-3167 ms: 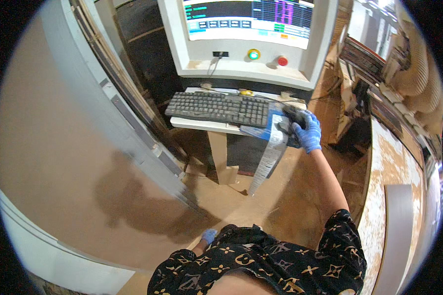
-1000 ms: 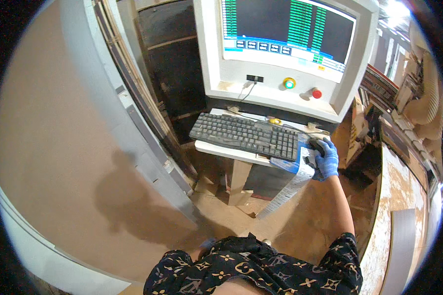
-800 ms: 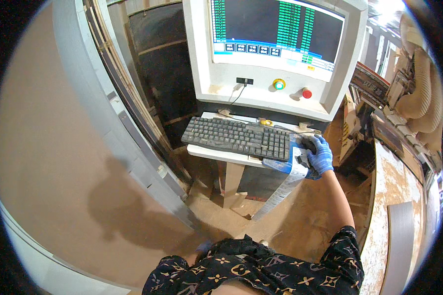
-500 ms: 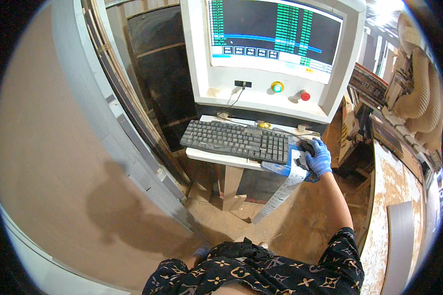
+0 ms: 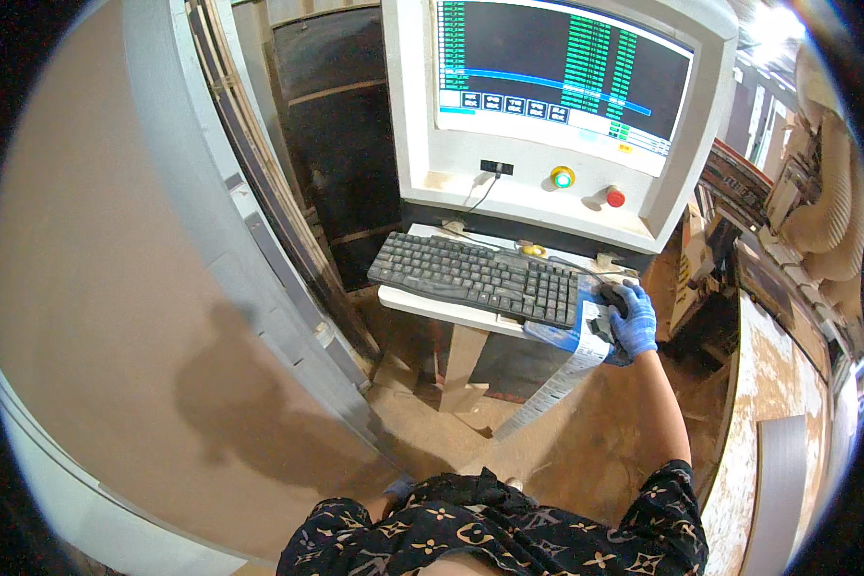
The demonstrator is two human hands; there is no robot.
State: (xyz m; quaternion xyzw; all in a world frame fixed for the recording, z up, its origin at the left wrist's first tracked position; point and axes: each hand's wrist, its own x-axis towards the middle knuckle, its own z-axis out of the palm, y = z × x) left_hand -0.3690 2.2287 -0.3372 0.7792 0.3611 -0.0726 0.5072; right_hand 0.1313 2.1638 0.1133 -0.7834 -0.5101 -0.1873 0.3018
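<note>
My right hand (image 5: pixel 634 324), in a blue knit glove, rests over a black computer mouse (image 5: pixel 612 300) with its fingers curled round it. The mouse lies at the right end of a narrow white shelf (image 5: pixel 422 305), beside a dusty black keyboard (image 5: pixel 480 278). Under the mouse is a blue sheet, and a long printed paper strip (image 5: pixel 557 384) hangs down from there. Low by my waist, my left hand (image 5: pixel 398 488) also wears a blue glove. My shirt covers most of it, and its fingers are hidden.
Above the shelf stands a white control cabinet with a lit screen (image 5: pixel 547 67), a green-lit button (image 5: pixel 563 179) and a red knob (image 5: pixel 615 197). A large brown panel (image 5: pixel 96 288) fills the left side. To the right are a dusty board (image 5: pixel 739 403), a grey strip (image 5: pixel 780 480) and ribbed hoses (image 5: pixel 826 206).
The view has turned slightly, so the cabinet and shelf sit a little farther right. My right hand stays on the mouse, and my left remains low by my waist.
</note>
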